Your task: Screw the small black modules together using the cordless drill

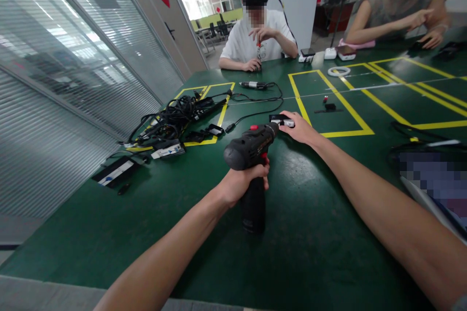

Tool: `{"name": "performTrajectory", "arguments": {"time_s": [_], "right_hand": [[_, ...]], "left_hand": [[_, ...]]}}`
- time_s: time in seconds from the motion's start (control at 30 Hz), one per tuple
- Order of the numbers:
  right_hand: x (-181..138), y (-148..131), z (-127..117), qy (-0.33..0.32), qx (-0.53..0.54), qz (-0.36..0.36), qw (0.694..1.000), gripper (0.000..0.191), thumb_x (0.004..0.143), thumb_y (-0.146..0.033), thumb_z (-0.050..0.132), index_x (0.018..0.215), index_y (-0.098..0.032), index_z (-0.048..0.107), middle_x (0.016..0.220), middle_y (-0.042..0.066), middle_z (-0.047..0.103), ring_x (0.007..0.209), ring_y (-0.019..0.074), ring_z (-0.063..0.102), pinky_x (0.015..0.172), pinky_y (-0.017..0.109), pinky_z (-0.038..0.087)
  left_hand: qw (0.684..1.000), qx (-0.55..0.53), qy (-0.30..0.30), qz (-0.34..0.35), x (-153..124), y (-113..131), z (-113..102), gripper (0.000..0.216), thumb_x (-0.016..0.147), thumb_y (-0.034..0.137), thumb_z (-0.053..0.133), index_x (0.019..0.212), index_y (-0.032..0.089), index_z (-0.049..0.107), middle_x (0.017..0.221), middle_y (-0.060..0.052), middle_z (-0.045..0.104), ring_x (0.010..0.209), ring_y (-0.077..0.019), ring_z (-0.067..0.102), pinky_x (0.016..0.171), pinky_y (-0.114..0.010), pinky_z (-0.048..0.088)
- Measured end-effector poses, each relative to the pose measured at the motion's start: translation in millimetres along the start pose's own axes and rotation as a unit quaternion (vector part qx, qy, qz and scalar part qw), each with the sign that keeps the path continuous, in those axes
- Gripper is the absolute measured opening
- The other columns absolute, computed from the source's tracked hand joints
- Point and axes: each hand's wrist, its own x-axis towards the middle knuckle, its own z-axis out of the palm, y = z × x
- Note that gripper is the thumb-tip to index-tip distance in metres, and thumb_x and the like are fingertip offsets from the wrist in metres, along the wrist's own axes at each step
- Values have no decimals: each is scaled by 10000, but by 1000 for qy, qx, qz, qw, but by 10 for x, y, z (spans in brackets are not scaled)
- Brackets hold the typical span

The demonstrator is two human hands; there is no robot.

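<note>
My left hand (243, 182) is wrapped round the handle of a black electric screwdriver (251, 148) with a red button, its nose pointing away towards a small black-and-white device (280, 120) on the green table (182, 233). My right hand (301, 128) reaches across and closes on that device, fingers curled on it just past the tool's tip. The tool's base stands on or just above the tabletop.
A tangle of black cables and adapters (175, 119) lies left, inside yellow tape lines. A cabled tool (253, 85) lies farther back. A person in white (257, 39) sits opposite, another person's arms (394, 24) at far right. A blurred object (434, 175) lies at right.
</note>
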Motion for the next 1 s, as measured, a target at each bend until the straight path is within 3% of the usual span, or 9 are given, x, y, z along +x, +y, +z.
{"name": "performTrajectory", "arguments": {"time_s": [0.17,1.0], "right_hand": [[6,29,9,1,1,-4,1000,475,801,-343,644,1260,-263,552,1097,78,556,992,258,590,917,406,449],[8,16,12,8,-3,-3,1000,490,786,-352,671,1254,-252,567,1072,84,562,974,257,602,891,403,467]], "left_hand": [[1000,15,-6,24,13,-14,-10,203,725,196,600,909,135,538,759,2,559,551,-93,563,572,-238,447],[1000,14,0,13,15,-25,-12,181,726,193,592,893,138,547,691,8,553,541,-100,557,563,-239,446]]}}
